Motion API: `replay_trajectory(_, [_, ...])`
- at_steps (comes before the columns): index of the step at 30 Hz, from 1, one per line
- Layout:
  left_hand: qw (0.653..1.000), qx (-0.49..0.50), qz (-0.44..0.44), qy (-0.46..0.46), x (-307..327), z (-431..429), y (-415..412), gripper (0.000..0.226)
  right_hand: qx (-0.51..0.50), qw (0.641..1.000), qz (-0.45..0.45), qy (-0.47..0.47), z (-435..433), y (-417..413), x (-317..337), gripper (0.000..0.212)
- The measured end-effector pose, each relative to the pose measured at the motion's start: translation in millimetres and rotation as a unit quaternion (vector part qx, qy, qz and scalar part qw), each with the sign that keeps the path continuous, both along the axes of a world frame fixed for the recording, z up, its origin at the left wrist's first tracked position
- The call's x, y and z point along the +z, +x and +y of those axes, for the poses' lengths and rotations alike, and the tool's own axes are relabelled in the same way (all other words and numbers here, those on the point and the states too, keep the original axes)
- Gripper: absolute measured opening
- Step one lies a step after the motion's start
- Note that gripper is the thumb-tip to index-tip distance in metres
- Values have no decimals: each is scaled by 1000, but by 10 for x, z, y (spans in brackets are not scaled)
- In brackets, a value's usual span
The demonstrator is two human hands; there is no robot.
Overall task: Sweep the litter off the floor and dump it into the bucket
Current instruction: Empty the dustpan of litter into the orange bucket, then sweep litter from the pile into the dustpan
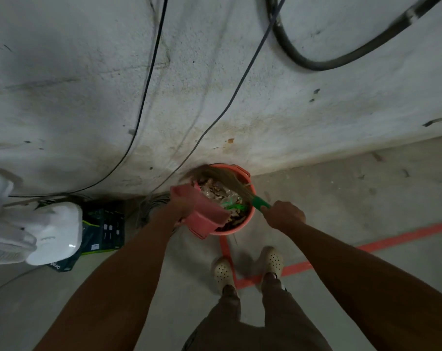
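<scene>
A: Your left hand is gripping the pink dustpan at its near-left end and tipping it over the bucket, which is sitting against the far wall.

B: Your right hand is clamping round the green handle of the broom, its straw bristles sweeping across the bucket's mouth.

A: The pan is looking light and stiff, so one hand is probably managing it. The bristles are looking soft, so holding low on the handle is likely helping.

B: The litter is showing as pale, dry scraps and crinkled wrappers, heaping near the salmon rim. It is probably light enough to flutter out.
</scene>
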State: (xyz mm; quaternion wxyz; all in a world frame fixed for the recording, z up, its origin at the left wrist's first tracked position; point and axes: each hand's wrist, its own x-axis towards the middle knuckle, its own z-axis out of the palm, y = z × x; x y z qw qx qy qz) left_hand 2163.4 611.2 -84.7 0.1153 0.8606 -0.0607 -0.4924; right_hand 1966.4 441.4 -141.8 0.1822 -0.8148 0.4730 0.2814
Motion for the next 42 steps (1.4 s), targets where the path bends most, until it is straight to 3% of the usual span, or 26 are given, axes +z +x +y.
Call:
replay_trajectory(2, [999, 27, 23, -15, -209, 200, -51, 40, -21, 1000, -14, 6, 85, -75, 54, 53])
replay_trajectory(4, [998, 54, 2, -11, -408, 395, -84, 25, -36, 999, -24, 8, 177, -185, 92, 54])
replay_trajectory(7, [995, 95, 24, -10, -602, 598, -279, 39, -51, 998, -25, -2, 331, -434, 90, 63])
replay_trajectory(12, [985, 151, 51, -64, -772, 823, -657, 41, -86, 995, -40, -4, 495, -964, 26, 64])
replay_trajectory(18, [974, 111, -70, -187, -669, 627, -1267, 55, -158, 983, -91, -2, 422, -1672, 122, 65])
replay_trajectory(21, [967, 92, -82, -224, -511, 351, -1631, 51, -185, 975, -122, -14, 326, -2120, 212, 63])
replay_trajectory(25, [957, 56, -100, -265, -402, -129, -2265, 62, -238, 957, -163, -37, 230, -2864, 366, 58])
replay_trajectory(27, [950, 37, -102, -291, -346, -433, -2710, 53, -275, 941, -191, -47, 155, -3330, 463, 55])
replay_trajectory(32, [939, -28, -101, -327, -401, -1263, -3978, 76, -372, 893, -238, -89, -113, -4623, 665, 57])
replay_trajectory(36, [929, -69, -67, -358, -42, -1887, -5102, 64, -455, 842, -252, -143, -321, -5658, 845, 59])
replay_trajectory(42, [908, -116, -6, -403, 231, -2753, -6452, 66, -580, 747, -268, -185, -568, -7001, 1042, 63])
